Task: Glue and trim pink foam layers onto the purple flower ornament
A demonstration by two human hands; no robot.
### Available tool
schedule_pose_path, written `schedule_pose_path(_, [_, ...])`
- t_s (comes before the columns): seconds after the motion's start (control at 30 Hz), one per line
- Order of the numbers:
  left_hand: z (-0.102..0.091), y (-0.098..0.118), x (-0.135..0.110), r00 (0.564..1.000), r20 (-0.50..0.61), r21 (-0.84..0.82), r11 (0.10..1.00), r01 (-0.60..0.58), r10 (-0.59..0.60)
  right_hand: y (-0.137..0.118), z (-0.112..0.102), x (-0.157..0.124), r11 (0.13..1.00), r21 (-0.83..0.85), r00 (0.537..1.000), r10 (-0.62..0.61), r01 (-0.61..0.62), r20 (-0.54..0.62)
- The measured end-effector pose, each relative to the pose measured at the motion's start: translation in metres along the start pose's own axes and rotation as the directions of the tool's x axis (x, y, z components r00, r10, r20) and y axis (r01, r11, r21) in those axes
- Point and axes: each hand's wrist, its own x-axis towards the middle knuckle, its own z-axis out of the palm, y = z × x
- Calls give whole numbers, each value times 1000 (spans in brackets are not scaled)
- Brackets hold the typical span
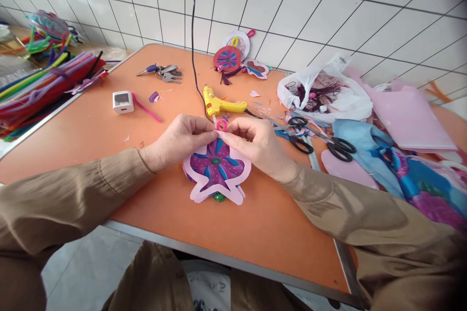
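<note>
A pink paper cut-out (218, 169) with a purple and blue flower print lies on the orange table (153, 194) in front of me. My left hand (178, 140) and my right hand (255, 142) meet at its top edge, fingers pinched together. Between the fingertips sits a small pink loop (221, 125), held against the cut-out's top. A green bead or button (219, 198) peeks out under its lower edge.
A yellow glue gun (221, 104) with a black cord lies just beyond my hands. Black scissors (321, 142), a white plastic bag (321, 92) and pink and blue sheets crowd the right. Keys (164, 73), a small white device (122, 101) and pipe cleaners (40, 87) lie left. Finished round ornaments (228, 58) lean against the tiled wall.
</note>
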Motion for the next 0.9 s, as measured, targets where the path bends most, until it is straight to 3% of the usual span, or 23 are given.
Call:
schedule_pose_path(0.17, [1, -1, 0, 999, 36, 57, 998, -39, 37, 1, 1, 1, 995, -77, 998, -67, 65, -20])
schedule_pose_path(0.47, [0, 2, -1, 999, 44, -8, 1000, -10, 10, 4, -1, 3, 981, 151, 989, 112, -125, 93])
schedule_pose_path(0.57, [0, 3, -1, 1000, 13, -43, 999, 19, -19, 5, -3, 4, 978, 184, 993, 82, -95, 79])
schedule_pose_path(0.9, [0, 5, -1, 993, -17, -122, 986, 113, -116, 2, -2, 0, 995, -78, 998, -57, 56, -16])
